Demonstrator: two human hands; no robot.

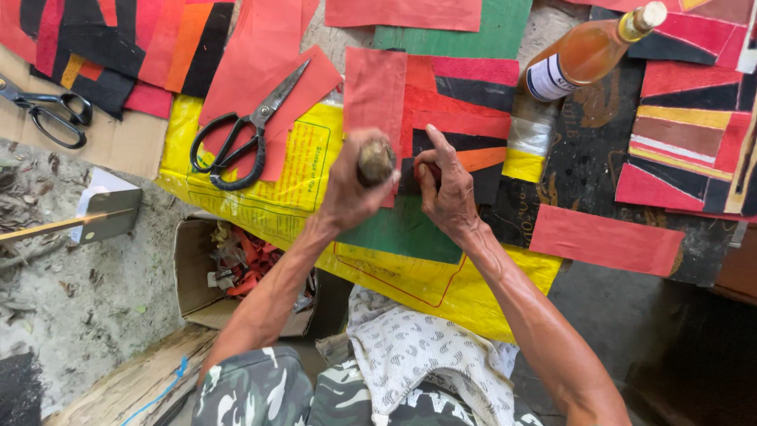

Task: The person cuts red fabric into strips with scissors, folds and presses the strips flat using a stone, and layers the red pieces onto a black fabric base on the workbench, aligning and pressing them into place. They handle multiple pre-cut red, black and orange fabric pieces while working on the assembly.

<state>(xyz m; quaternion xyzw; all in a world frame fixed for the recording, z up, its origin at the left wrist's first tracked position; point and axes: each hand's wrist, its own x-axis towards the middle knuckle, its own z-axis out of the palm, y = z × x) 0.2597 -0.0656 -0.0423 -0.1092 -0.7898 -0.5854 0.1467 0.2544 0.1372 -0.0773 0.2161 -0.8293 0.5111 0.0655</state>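
So the left hand [347, 189] was wrapped tight in a fist around a stubby wooden handle [376, 161], butt end pointing up at the camera, whatever's on the business end was hidden under the fist. Right next to it the right hand [445, 193] lay mostly flat, fingers spread and pressing down on a patchwork piece [453, 99] of red, black and orange strips, not gripping anything. That piece sat directly under both hands, on top of a green sheet [402, 233] and a yellow plastic sack [303, 170]. Off to the left were black-handled scissors [244, 134] lying on red paper [264, 67], a second pair [47, 110] further out. A bottle of orange liquid [587, 51] lay up top right, cardboard box [193, 272] of scraps below.
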